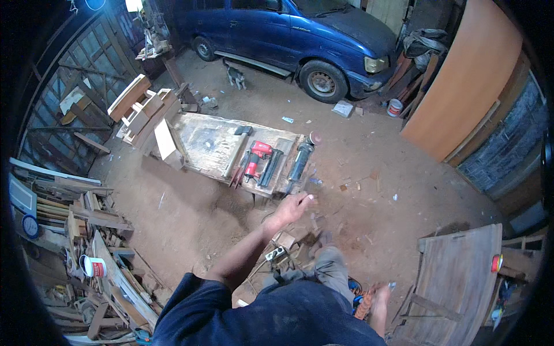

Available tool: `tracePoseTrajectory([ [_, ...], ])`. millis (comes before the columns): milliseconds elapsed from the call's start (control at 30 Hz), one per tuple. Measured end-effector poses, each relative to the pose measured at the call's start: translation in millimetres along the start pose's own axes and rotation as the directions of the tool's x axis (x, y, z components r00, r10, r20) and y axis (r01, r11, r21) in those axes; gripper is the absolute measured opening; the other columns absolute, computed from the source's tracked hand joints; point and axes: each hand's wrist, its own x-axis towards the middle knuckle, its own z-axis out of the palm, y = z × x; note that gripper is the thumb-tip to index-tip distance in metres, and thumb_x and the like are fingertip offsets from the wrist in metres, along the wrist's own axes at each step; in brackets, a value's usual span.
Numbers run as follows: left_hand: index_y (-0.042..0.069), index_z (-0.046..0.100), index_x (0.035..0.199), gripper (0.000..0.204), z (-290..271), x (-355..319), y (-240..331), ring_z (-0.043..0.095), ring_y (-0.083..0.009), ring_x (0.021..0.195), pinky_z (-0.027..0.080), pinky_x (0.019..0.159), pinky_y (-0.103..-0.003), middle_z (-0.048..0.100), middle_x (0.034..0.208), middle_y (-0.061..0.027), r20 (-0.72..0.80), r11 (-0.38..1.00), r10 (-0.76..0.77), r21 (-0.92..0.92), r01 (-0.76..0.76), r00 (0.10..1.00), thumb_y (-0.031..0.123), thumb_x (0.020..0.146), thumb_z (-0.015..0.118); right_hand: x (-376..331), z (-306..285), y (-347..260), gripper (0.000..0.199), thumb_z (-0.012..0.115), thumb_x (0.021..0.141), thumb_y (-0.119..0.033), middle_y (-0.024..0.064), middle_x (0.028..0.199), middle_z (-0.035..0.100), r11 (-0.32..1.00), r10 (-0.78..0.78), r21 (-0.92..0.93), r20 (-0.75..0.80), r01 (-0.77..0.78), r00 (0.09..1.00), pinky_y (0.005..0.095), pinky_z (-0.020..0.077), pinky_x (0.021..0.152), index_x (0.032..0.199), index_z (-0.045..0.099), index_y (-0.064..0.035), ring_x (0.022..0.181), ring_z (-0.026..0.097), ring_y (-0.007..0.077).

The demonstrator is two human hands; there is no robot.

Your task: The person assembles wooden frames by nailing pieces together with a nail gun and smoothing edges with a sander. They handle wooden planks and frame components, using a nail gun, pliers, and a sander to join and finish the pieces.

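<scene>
1. The angle grinder point(300, 160) lies at the near right end of the low wooden workbench point(208, 144), its disc end pointing away toward the far corner and its dark body running back toward the person. It is judged to be fairly heavy and rigid, with a hard casing that should not slip in a dry palm; the disc end is the part to be kept clear of. The slim rear barrel, which faces the reaching hand, is judged the natural place for it to be grasped.
2. It is seen as a long black cylinder with a rounded, reddish-brown disc at the far tip; finer detail cannot be made out.
3. The left hand point(293, 206) is stretched out just short of the bench edge, nearest to the grinder's tail. Its fingers are loosely spread and nothing is held in them.
4. The right hand point(379, 300) hangs low beside the body, blurred; whether something orange is gripped in it cannot be told.
5. Beside the grinder, a dark bar-shaped tool point(270, 167) and a red nail gun point(255, 157) are laid side by side on the bench.
6. Farther out, stacked wooden frames point(144, 112), a blue van point(288, 34) and a small dog point(235, 75) are seen on the dirt floor.
</scene>
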Motion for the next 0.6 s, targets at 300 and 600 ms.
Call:
tracePoseTrajectory([
  [300,-0.007,0.066,0.120,0.046,88,-128,-14,0.066,-0.0214,0.101,0.050,0.092,-0.036,0.073,0.106,-0.0184,0.380,0.953,-0.221,-0.110,0.281,0.898,0.035,0.106,0.053,-42,85,-43,0.026,0.042,0.101,-0.019,0.0113,0.084,0.068,0.972,-0.066,0.231,0.132,0.034,0.989,0.0370,0.0505,0.075,0.095,0.063,-0.0039,0.077,0.065,0.0243],
  [600,0.002,0.040,0.149,0.079,295,-163,114,0.056,-0.0223,0.121,0.049,0.102,-0.037,0.050,0.143,-0.0122,0.759,0.849,0.267,-0.477,0.227,0.594,0.021,0.086,0.083,-94,8,-60,0.033,0.059,0.102,-0.035,0.0087,0.072,0.065,0.837,0.000,0.496,0.422,-0.231,0.906,0.0273,0.0456,0.054,0.086,0.060,-0.0064,0.063,0.064,0.0173],
])
